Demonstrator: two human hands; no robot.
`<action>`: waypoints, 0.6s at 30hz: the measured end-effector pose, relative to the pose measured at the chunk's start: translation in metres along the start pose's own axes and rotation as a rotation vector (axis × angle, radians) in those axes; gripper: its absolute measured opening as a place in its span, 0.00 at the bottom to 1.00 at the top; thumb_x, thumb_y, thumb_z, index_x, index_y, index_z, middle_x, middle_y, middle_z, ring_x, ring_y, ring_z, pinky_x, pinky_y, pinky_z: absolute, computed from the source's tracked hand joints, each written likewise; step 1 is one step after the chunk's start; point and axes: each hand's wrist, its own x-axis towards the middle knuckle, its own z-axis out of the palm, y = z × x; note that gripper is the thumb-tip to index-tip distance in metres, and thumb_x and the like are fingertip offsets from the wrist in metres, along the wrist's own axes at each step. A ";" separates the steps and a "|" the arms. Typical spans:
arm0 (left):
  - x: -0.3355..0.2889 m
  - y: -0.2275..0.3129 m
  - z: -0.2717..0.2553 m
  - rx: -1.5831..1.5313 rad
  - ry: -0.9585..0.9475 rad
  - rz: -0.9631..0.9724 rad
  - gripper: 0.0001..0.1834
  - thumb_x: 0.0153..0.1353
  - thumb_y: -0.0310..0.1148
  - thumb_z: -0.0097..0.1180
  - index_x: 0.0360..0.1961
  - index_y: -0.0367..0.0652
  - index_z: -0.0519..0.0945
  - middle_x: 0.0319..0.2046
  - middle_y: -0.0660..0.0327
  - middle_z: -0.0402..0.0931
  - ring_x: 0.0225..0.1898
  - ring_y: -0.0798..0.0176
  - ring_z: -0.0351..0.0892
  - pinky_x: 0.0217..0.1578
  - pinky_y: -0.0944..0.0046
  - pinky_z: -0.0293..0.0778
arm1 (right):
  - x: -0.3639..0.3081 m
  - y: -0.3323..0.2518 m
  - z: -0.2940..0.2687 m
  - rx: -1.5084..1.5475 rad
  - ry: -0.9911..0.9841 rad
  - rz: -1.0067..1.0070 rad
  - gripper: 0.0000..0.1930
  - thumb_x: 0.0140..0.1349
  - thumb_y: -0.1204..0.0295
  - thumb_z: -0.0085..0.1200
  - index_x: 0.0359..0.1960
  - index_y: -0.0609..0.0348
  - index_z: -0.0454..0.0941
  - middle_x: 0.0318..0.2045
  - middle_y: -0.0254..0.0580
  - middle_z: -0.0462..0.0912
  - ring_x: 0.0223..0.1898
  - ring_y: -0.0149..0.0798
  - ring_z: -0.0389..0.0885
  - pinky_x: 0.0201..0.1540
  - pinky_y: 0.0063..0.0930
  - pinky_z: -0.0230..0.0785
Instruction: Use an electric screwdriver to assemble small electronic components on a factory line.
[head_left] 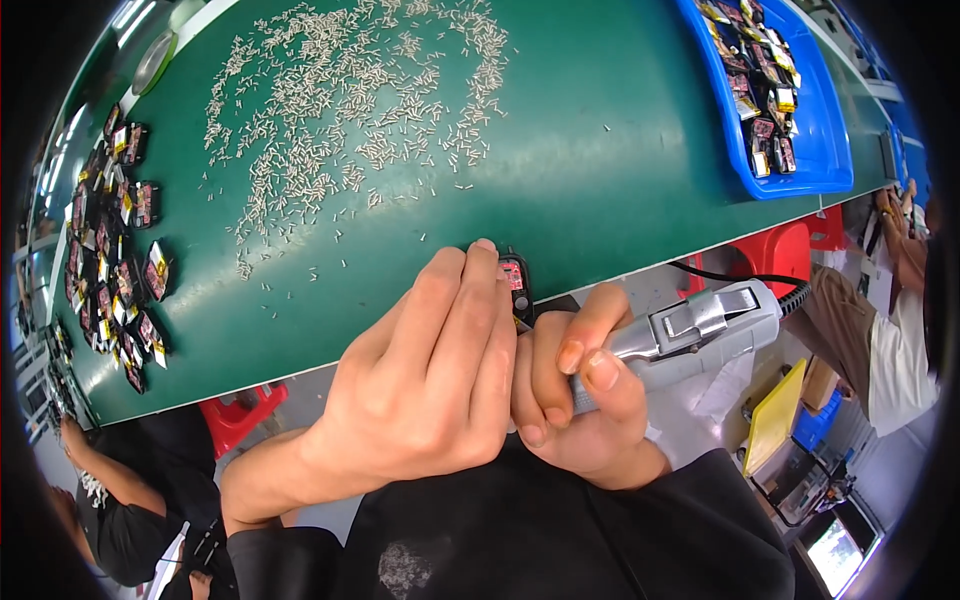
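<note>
My right hand point(585, 385) is wrapped round a grey electric screwdriver point(690, 340) with a metal lever; a black cord leaves its back end. Its tip is hidden behind my fingers. Close against it, my left hand point(430, 365) has its fingers bent over a small black casing point(515, 285) with a red circuit board inside. The casing shows just past my left fingertips, at the near edge of the green table point(600, 215). Most of it is covered by my fingers.
Many small silver screws point(340, 110) lie scattered on the table. Black casings point(110, 250) with boards and yellow-white parts are heaped at the left. A blue tray point(830, 160) of similar casings stands far right. Red stools point(780, 255) and other people are beyond the table's edge.
</note>
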 end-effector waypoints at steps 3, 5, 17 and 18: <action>-0.001 0.003 0.000 -0.016 -0.039 -0.049 0.23 0.27 0.28 0.49 0.28 0.20 0.77 0.33 0.40 0.76 0.36 0.49 0.77 0.30 0.64 0.78 | 0.002 -0.001 -0.001 0.012 -0.032 0.015 0.09 0.67 0.64 0.43 0.33 0.55 0.63 0.13 0.35 0.64 0.10 0.31 0.63 0.16 0.26 0.61; -0.002 0.003 0.001 -0.029 -0.043 -0.073 0.24 0.26 0.27 0.49 0.28 0.20 0.77 0.34 0.40 0.76 0.36 0.49 0.77 0.31 0.64 0.79 | 0.000 -0.004 -0.001 0.095 -0.045 0.009 0.07 0.66 0.67 0.43 0.35 0.57 0.63 0.14 0.36 0.64 0.11 0.30 0.63 0.17 0.26 0.61; -0.009 0.007 -0.001 -0.039 -0.105 -0.092 0.21 0.36 0.23 0.55 0.33 0.18 0.79 0.41 0.38 0.76 0.43 0.48 0.77 0.41 0.62 0.78 | 0.058 -0.087 0.006 -0.132 -0.260 -0.275 0.11 0.65 0.62 0.48 0.31 0.54 0.66 0.12 0.32 0.66 0.11 0.27 0.64 0.22 0.22 0.61; -0.010 0.009 0.001 -0.015 -0.089 -0.096 0.21 0.35 0.23 0.55 0.34 0.18 0.79 0.41 0.39 0.76 0.43 0.48 0.77 0.42 0.62 0.78 | 0.060 -0.087 0.005 -0.134 -0.258 -0.272 0.11 0.65 0.62 0.48 0.31 0.54 0.66 0.12 0.32 0.66 0.11 0.27 0.64 0.22 0.22 0.61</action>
